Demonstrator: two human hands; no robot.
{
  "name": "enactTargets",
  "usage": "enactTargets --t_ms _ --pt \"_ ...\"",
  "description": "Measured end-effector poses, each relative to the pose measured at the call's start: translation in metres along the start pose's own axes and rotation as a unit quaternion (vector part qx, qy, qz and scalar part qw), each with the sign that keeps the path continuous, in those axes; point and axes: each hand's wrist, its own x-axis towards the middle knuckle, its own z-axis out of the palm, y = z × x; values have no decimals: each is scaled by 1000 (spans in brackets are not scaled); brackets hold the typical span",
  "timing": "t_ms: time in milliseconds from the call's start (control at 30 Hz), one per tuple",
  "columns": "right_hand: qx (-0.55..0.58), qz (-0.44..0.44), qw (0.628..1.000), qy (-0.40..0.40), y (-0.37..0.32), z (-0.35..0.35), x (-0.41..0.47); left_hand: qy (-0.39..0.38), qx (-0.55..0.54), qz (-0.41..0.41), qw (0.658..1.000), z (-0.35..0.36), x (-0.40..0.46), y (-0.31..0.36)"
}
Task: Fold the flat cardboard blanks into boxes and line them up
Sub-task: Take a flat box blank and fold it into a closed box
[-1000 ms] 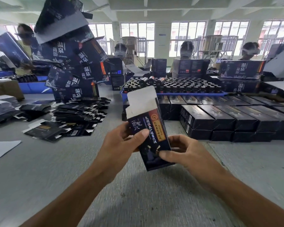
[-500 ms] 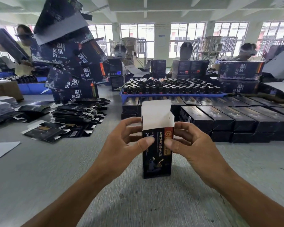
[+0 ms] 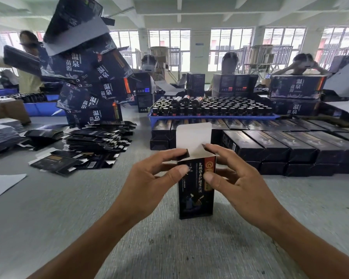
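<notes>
While its long axis is kept upright on the grey table (image 3: 48, 214), the box (image 3: 195, 190) is stood between both hands, its white lid flap (image 3: 192, 137) pointing up. Beyond the left hand (image 3: 149, 178), flat blanks (image 3: 85, 146) are heaped; beyond the right hand (image 3: 240, 186), finished boxes (image 3: 290, 148) are lined up. The box's top is pinched by each hand, thumbs on the front and fingers curled over the side flaps.

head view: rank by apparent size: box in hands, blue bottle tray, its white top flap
1. blue bottle tray, widest, though farther off.
2. box gripped by the left hand and right hand; nearness inflates it.
3. white top flap.
</notes>
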Motion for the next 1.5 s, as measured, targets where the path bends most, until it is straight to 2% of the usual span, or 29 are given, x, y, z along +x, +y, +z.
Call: enactTargets --t_ms 233,433,600,767,933,1267,1500 --pt "22 -1 1000 6 -5 -3 2 -2 28 2 1000 -2 0 3" --pt "56 -39 996 57 -9 2 1 8 35 25 999 0 -1 1" --pt "43 -35 994 96 -8 2 1 17 39 20 999 0 0 3" --pt "35 -38 995 90 -13 1 -1 17 47 22 999 1 -1 4" --pt "33 -67 990 119 -18 4 0 24 51 15 998 3 -2 4" --pt "37 -37 990 128 -13 1 0 33 -4 17 999 5 -3 6" --pt "39 -44 990 127 -12 1 0 57 5 19 998 10 -3 7"
